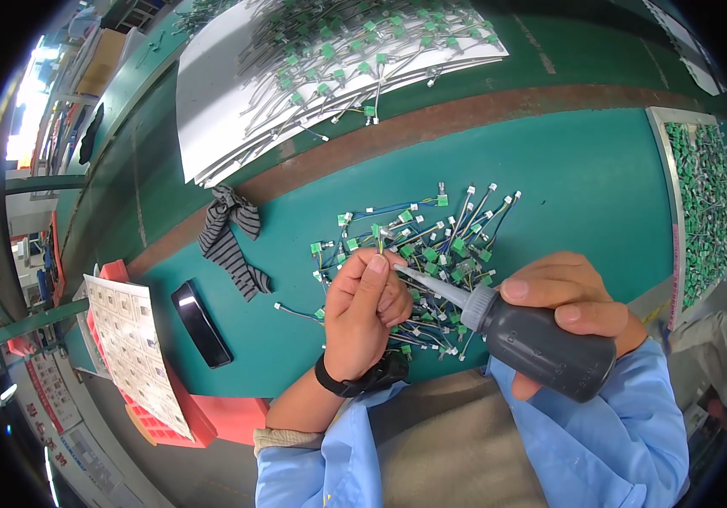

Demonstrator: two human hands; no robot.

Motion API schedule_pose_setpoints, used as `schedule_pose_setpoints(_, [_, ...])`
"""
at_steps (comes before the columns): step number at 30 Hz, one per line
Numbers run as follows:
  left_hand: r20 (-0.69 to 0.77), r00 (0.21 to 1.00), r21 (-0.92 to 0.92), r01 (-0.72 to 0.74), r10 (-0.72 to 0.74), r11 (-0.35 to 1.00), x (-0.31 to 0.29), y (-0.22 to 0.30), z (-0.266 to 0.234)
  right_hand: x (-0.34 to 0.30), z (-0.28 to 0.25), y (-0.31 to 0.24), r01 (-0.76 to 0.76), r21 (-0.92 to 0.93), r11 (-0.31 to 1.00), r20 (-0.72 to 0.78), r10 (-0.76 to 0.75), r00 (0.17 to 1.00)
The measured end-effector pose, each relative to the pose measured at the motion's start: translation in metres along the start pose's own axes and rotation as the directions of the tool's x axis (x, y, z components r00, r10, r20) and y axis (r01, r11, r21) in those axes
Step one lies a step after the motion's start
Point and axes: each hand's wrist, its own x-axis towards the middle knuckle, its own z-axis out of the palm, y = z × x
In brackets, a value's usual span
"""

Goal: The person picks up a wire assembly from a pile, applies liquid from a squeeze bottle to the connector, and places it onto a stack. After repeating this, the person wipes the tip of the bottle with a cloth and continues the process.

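My right hand (571, 296) is wrapped round a dark squeeze bottle (550, 343) with a grey cap and a long tapered nozzle. The bottle is tilted, its tip pointing left and up at my left fingers. My left hand (363, 296), wearing a black wristwatch, pinches a small wired connector (381, 240) between thumb and forefinger. Only some thin wires and a bit of green show above the fingertips; the rest is hidden. The nozzle tip is right beside these fingers; whether it touches the connector I cannot tell. Under and beyond both hands lies a loose pile of green wired connectors (458, 245).
On the green mat (600, 186) lie a striped grey cloth (232, 241) and a black phone (201, 323). A white board (211, 110) carries more connectors at the back. Right stands a framed tray (677, 220) full of green parts; left, a printed sheet (130, 339) leans over red bins (228, 415).
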Motion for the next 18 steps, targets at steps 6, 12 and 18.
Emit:
schedule_pose_setpoints(6, [0.016,0.999,0.111,-0.048,0.047,0.993,-0.0024,-0.0040,0.0019,-0.0001,0.0004,0.0005,-0.004,-0.019,1.000,0.057,0.005,0.998])
schedule_pose_setpoints(12, [0.001,0.991,0.241,-0.130,0.134,0.962,-0.0050,-0.0055,0.0055,0.0000,0.0007,-0.0003,-0.023,-0.041,0.999,0.067,0.025,0.997])
schedule_pose_setpoints(18, [0.020,0.984,0.325,-0.176,0.179,0.929,-0.0069,-0.0065,0.0053,0.0004,0.0000,-0.0006,-0.038,-0.049,0.998,0.086,0.042,0.995])
